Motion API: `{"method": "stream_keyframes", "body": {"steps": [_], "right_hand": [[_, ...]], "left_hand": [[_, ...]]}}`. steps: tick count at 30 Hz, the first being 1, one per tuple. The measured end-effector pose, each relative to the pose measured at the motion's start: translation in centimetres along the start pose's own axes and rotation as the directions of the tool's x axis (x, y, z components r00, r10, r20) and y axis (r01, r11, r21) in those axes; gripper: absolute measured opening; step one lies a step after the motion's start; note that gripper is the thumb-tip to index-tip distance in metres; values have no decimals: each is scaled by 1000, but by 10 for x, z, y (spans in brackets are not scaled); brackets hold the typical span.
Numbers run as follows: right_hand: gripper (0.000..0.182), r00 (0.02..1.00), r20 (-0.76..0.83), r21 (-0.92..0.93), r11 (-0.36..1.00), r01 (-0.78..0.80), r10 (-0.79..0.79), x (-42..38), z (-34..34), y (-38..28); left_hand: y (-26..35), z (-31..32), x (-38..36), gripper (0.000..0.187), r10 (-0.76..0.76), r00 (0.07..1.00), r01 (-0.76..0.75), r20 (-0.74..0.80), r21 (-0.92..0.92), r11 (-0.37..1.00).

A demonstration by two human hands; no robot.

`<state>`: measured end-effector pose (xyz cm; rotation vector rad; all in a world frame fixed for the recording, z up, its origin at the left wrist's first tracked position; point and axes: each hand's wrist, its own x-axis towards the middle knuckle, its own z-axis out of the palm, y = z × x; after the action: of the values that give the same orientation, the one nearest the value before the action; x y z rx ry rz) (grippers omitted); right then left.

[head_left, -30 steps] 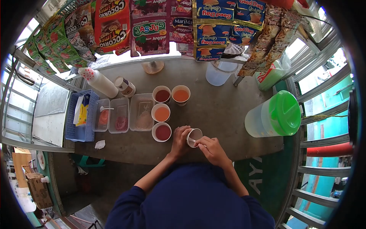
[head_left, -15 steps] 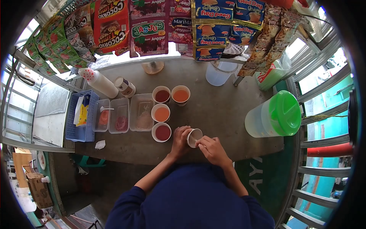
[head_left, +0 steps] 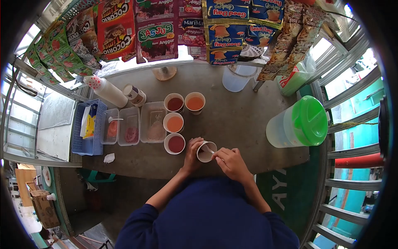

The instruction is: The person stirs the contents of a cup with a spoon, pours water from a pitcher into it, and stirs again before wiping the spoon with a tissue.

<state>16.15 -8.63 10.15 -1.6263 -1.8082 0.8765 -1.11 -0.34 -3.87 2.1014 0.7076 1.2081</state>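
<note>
My left hand (head_left: 193, 155) is wrapped round the left side of a paper cup (head_left: 206, 151) near the table's front edge. Pinched in my right hand (head_left: 231, 162) is a white spoon (head_left: 208, 150), its lower end inside that cup. The cup's contents are hard to make out. Just to the left and beyond stand several filled cups: a red one (head_left: 174, 143), an orange one (head_left: 173, 123), a dark red one (head_left: 173, 103) and another orange one (head_left: 195, 102).
Powder tubs (head_left: 153, 122) and a blue basket (head_left: 88, 128) sit at the left, behind them stacked cups (head_left: 135, 95). A green-lidded container (head_left: 296, 122) is at the right, a clear pail (head_left: 237, 79) at the back. Sachets (head_left: 157, 35) hang above.
The held cup has shifted slightly left and its opening now faces up more. The spoon shows more clearly inside it. The view has shifted slightly.
</note>
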Motion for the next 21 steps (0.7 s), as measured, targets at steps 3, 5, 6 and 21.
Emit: {"method": "stream_keyframes", "body": {"steps": [3, 5, 6, 21], "right_hand": [[19, 1000, -15, 0, 1000, -8, 8, -1, -4, -8], [20, 999, -36, 27, 1000, -7, 8, -2, -10, -13], [20, 999, -32, 28, 1000, 13, -12, -2, -14, -15], [18, 992, -109, 32, 997, 66, -62, -7, -42, -29]], "left_hand": [[-2, -1, -2, 78, 19, 1000, -19, -9, -22, 1000], [1, -2, 0, 79, 34, 999, -34, -16, -28, 999], [3, -3, 2, 79, 29, 999, -29, -24, -31, 999], [9, -6, 16, 84, 84, 989, -88, -118, -23, 996]]}}
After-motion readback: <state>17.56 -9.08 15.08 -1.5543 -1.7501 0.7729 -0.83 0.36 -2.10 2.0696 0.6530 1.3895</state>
